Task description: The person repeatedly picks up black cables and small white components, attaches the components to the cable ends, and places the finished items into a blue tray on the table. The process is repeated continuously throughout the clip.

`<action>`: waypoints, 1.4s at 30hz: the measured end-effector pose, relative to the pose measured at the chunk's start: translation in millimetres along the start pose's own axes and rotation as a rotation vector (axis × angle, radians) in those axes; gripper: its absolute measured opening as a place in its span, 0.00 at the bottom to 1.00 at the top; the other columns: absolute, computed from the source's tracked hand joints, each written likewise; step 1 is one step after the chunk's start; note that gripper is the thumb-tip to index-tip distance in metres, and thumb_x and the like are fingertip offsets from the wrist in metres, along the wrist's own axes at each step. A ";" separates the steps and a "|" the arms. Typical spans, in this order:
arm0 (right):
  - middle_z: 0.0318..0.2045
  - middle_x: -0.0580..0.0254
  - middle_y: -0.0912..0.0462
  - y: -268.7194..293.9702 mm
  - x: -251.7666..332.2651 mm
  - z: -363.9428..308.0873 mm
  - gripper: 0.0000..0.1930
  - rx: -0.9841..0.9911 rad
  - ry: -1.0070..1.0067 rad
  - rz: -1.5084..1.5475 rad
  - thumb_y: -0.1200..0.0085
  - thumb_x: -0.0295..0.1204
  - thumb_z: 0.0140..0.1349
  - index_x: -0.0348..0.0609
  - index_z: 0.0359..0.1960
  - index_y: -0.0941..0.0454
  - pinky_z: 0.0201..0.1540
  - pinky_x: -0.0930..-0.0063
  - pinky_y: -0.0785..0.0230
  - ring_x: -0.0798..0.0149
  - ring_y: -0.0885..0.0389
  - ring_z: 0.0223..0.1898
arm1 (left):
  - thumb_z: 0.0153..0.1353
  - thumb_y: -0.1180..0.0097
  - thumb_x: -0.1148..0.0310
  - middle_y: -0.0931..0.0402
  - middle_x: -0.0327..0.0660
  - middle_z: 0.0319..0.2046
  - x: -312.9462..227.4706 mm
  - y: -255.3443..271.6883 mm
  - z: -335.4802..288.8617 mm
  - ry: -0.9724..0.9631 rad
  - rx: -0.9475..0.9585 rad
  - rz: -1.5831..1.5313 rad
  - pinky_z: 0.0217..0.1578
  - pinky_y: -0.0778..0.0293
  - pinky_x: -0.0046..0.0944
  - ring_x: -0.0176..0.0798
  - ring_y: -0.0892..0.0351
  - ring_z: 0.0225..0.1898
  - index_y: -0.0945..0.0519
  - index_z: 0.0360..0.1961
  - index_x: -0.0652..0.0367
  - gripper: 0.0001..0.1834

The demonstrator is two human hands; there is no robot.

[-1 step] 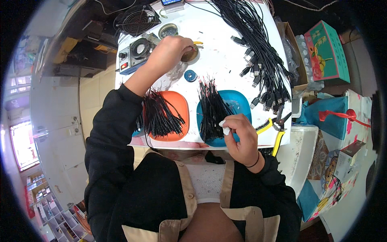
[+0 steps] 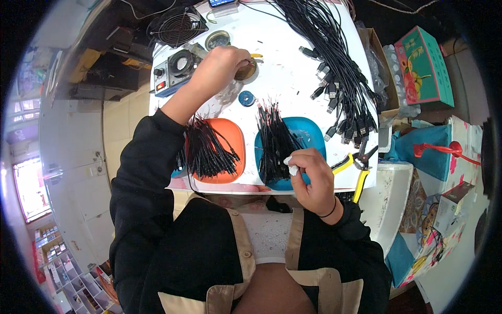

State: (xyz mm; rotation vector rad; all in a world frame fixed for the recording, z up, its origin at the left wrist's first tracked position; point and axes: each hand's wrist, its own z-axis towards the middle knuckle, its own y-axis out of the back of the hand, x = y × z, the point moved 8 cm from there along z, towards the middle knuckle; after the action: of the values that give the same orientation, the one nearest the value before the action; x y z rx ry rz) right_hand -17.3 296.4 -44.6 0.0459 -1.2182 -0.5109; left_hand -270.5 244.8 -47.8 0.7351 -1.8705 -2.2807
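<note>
My left hand [image 2: 226, 64] reaches to the far side of the white table, fingers curled down at a round brownish tin [image 2: 247, 71]. What those fingers hold, if anything, is hidden. A crumpled white scrap like tissue [image 2: 291, 166] is pinched in my right hand [image 2: 315, 177], above the blue tray's front edge. On that blue tray [image 2: 312, 137] lies a bundle of short black cables [image 2: 270, 149] with bared, reddish wire ends pointing away from me. Another such bundle [image 2: 209, 152] lies on the orange tray [image 2: 234, 133] to its left.
Long black USB cables [image 2: 340, 68] lie along the right side of the table [image 2: 293, 57]. Yellow-handled wire cutters [image 2: 361, 172] rest at the front right. A blue spool [image 2: 247, 98], a soldering station [image 2: 175, 70] and a fan [image 2: 179, 26] stand farther left. A green box [image 2: 436, 68] is off to the right.
</note>
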 end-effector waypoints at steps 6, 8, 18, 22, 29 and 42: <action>0.37 0.52 0.23 0.3 0.3 0.3 0.12 0.006 0.013 0.012 0.51 0.13 0.53 0.37 0.39 0.27 0.33 0.74 0.31 0.58 0.25 0.32 | 0.57 0.46 0.72 0.20 0.51 0.29 0.6 -5.2 5.2 0.007 0.009 0.042 0.36 0.25 0.46 0.53 0.20 0.33 0.19 0.33 0.62 0.07; 0.37 0.52 0.23 0.4 0.6 0.5 0.12 0.009 0.019 0.012 0.51 0.14 0.52 0.37 0.39 0.28 0.33 0.73 0.31 0.58 0.25 0.32 | 0.56 0.45 0.74 0.21 0.51 0.31 -0.2 -7.7 6.0 -0.007 0.025 0.075 0.36 0.25 0.44 0.53 0.21 0.33 0.19 0.35 0.65 0.07; 0.36 0.52 0.23 -1.0 -1.4 -1.9 0.13 0.010 -0.031 0.033 0.51 0.14 0.50 0.37 0.39 0.28 0.39 0.64 0.29 0.52 0.23 0.36 | 0.55 0.44 0.75 0.21 0.51 0.32 -3.9 -2.4 1.8 0.011 0.034 0.084 0.35 0.25 0.44 0.54 0.21 0.33 0.20 0.36 0.65 0.08; 0.35 0.52 0.22 0.5 1.7 -2.1 0.13 0.000 -0.023 0.017 0.51 0.14 0.49 0.38 0.38 0.27 0.38 0.64 0.29 0.51 0.23 0.35 | 0.54 0.44 0.75 0.21 0.51 0.29 -2.0 28.3 -14.4 0.024 -0.108 -0.002 0.35 0.25 0.44 0.53 0.20 0.32 0.19 0.34 0.63 0.06; 0.36 0.51 0.22 -2.2 13.1 -4.6 0.10 0.004 0.034 -0.048 0.51 0.13 0.51 0.35 0.36 0.27 0.32 0.74 0.31 0.59 0.24 0.30 | 0.53 0.41 0.76 0.21 0.51 0.28 39.8 82.3 -73.9 0.215 -0.235 -0.002 0.32 0.27 0.43 0.54 0.21 0.31 0.20 0.34 0.64 0.06; 0.35 0.51 0.23 -25.8 23.5 -8.5 0.12 0.073 0.032 -0.051 0.49 0.14 0.48 0.37 0.37 0.27 0.35 0.63 0.28 0.50 0.22 0.32 | 0.54 0.42 0.74 0.23 0.53 0.26 101.4 87.6 -90.8 0.266 -0.171 0.152 0.32 0.28 0.48 0.58 0.22 0.31 0.23 0.31 0.64 0.05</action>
State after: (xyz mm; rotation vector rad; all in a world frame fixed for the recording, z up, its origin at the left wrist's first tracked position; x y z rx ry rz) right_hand -12.8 262.2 -34.7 0.1476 -1.2062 -0.5082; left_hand -340.4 104.6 -6.9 0.7971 -1.5381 -2.0987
